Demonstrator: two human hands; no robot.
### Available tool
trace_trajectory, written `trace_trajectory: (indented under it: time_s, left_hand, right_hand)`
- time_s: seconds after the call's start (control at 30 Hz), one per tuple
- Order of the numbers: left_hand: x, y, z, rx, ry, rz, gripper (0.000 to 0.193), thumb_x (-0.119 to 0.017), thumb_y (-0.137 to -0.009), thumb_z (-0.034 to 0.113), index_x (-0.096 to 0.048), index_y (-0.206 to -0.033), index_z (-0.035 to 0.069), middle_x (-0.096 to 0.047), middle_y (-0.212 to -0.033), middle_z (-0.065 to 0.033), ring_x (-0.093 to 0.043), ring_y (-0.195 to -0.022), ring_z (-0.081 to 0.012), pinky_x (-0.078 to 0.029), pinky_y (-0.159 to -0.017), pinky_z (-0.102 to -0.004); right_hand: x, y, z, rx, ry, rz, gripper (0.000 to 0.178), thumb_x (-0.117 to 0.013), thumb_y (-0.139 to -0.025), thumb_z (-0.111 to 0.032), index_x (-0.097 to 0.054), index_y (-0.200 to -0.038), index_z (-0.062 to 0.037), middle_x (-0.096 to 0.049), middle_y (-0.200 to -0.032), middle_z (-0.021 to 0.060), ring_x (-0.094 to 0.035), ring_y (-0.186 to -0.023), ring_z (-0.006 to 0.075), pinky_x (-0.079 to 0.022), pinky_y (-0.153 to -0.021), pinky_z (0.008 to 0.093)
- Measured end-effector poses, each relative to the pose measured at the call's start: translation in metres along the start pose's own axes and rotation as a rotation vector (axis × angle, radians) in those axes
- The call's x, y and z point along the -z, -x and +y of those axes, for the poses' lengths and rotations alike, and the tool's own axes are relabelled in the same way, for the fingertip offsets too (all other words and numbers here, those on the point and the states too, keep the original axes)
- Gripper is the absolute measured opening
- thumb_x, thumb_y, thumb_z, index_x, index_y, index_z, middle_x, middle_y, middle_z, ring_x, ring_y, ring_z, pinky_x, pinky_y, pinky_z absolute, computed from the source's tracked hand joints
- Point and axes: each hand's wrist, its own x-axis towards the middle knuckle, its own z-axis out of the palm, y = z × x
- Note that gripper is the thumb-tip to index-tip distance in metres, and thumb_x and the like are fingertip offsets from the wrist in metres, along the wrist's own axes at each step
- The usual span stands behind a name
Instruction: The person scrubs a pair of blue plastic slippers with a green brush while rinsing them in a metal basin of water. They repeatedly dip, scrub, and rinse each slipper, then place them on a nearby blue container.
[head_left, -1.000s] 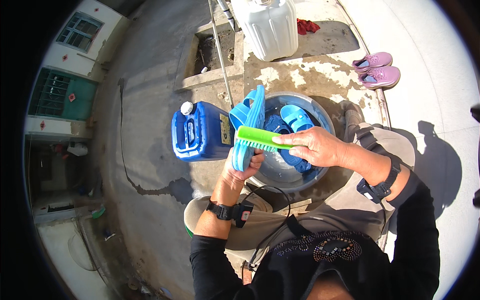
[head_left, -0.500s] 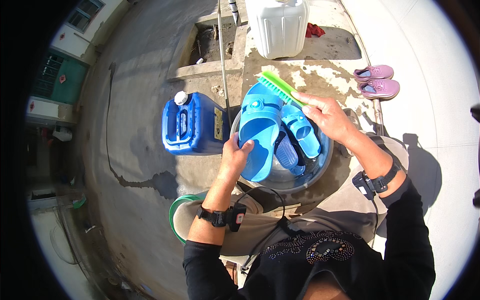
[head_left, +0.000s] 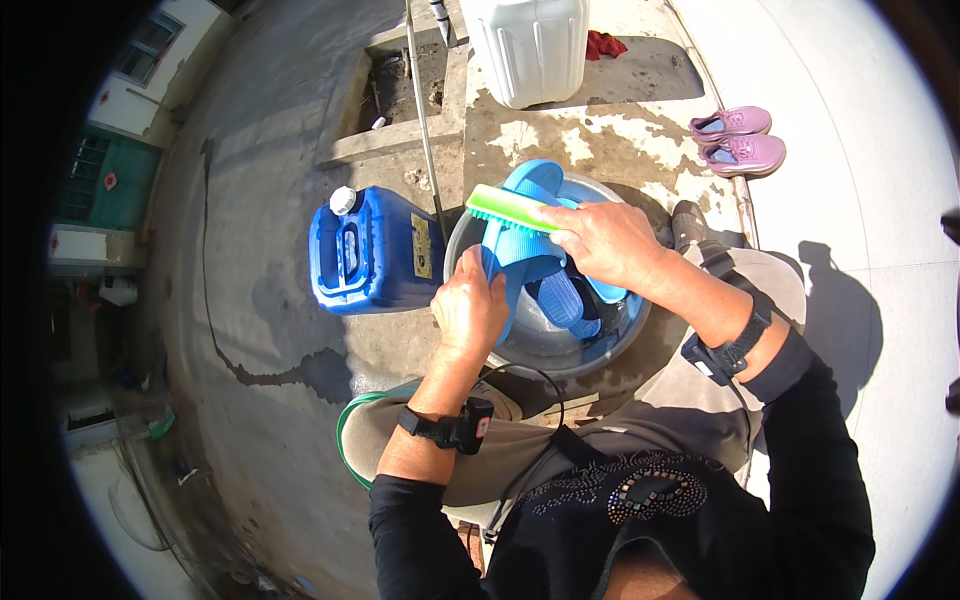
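Slipper point(head_left: 527, 245) (blue) has tilted above the basin point(head_left: 540, 345); left hand point(head_left: 473, 305) grips it, right hand point(head_left: 606, 240) pinches a brush point(head_left: 508, 207).

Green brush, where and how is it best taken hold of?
I'd grip the green brush by its right end, coming from the right, where the right hand holds it. Its bristles run along the underside toward the left, so that end should keep fingers off them.

Harsh sun, sharp shadows; edges curved, dark.
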Motion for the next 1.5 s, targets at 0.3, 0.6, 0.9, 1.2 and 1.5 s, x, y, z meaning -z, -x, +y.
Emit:
trace_trajectory:
  time_s: [0.3, 0.6, 0.9, 1.2, 1.5]
  left_hand:
    - [0.007, -0.002, -0.007, 0.045, 0.035, 0.021, 0.048, -0.068, -0.078, 0.019, -0.048, -0.119, 0.002, -0.065, -0.097, -0.0207, -0.065, -0.081, -0.0399, -0.051, -0.071, -0.0467]
    - [0.005, -0.004, -0.007, 0.111, 0.078, -0.021, 0.051, -0.068, -0.079, 0.019, -0.048, -0.122, 0.001, -0.065, -0.094, -0.0245, -0.064, -0.085, -0.0423, -0.050, -0.073, -0.0475]
    - [-0.005, 0.002, -0.021, 0.064, 0.674, -0.049, 0.048, -0.069, -0.083, 0.021, -0.051, -0.120, -0.005, -0.065, -0.097, -0.0196, -0.064, -0.091, -0.0245, -0.049, -0.080, -0.0340]
    - [0.011, 0.004, -0.027, 0.222, 1.107, -0.188, 0.036, -0.061, -0.087, 0.012, -0.053, -0.118, -0.006, -0.064, -0.099, -0.0110, -0.062, -0.083, -0.0155, -0.051, -0.075, -0.0279]
    - [0.006, -0.005, -0.028, 0.300, 1.217, -0.144, 0.032, -0.062, -0.087, 0.010, -0.054, -0.115, -0.004, -0.064, -0.098, -0.0113, -0.062, -0.082, -0.0172, -0.052, -0.073, -0.0302]
  right_hand:
    - [0.014, 0.007, -0.022, 0.048, -0.208, -0.288, 0.035, -0.057, -0.089, -0.021, -0.062, -0.124, -0.0224, -0.066, -0.082, 0.0151, -0.064, -0.075, 0.0340, -0.051, -0.067, 0.0420]
    - [0.010, 0.018, -0.023, 0.111, -0.025, -0.037, 0.040, -0.062, -0.085, -0.023, -0.060, -0.124, -0.0247, -0.059, -0.073, 0.0090, -0.062, -0.065, 0.0308, -0.049, -0.058, 0.0421]
    - [0.020, -0.008, 0.033, -0.089, -0.223, 0.210, 0.038, -0.056, -0.089, -0.023, -0.059, -0.127, -0.0236, -0.064, -0.078, 0.0156, -0.065, -0.076, 0.0318, -0.051, -0.068, 0.0435]
    - [0.041, 0.008, 0.053, -0.012, 0.277, 0.181, 0.032, -0.060, -0.085, -0.020, -0.065, -0.117, -0.0220, -0.062, -0.072, 0.0100, -0.064, -0.070, 0.0282, -0.049, -0.057, 0.0421]
    - [0.038, 0.022, 0.024, 0.088, -0.505, 0.053, 0.041, -0.056, -0.088, -0.004, -0.058, -0.128, -0.0100, -0.066, -0.115, 0.0128, -0.066, -0.093, 0.0189, -0.051, -0.083, 0.0323]
